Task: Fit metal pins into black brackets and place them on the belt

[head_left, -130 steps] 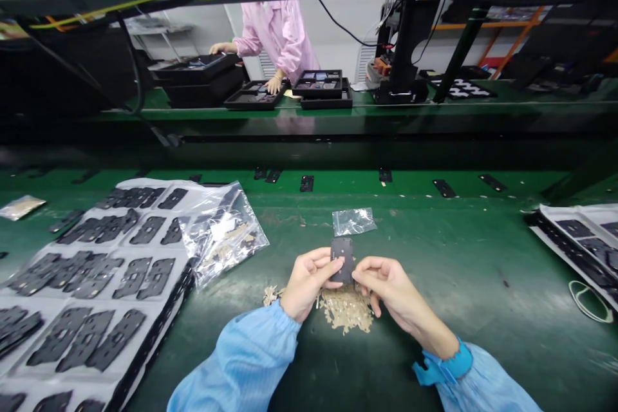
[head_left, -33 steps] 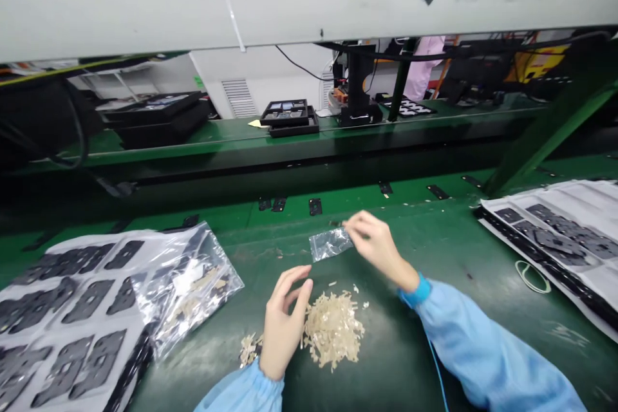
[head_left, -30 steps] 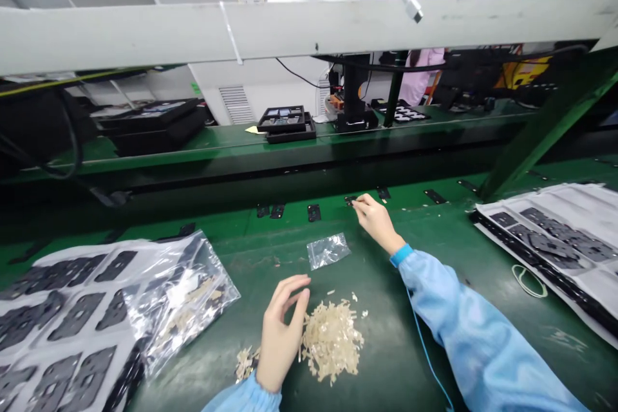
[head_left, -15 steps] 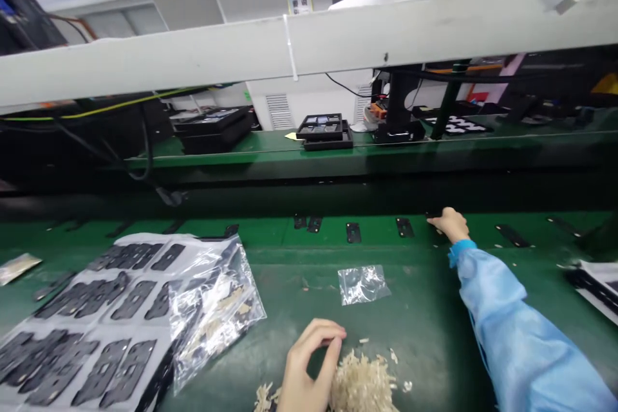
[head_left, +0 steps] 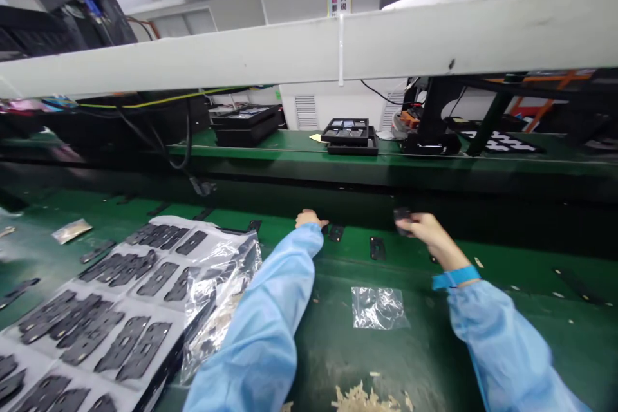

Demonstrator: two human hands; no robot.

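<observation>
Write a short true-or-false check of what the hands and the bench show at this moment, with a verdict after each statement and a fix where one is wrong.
1. The right hand holds a dark part. True.
2. The left hand is gripping the small clear bag. False: the left hand is away from the small clear bag, next to another dark part.
3. The blue band is on the left wrist. False: the blue band is on the right wrist.
4. Several dark parts lie on the white-lined tray at the left. True.
5. The heap of tan pieces shows at the bottom of the picture. True: the heap is cut off there.
</observation>
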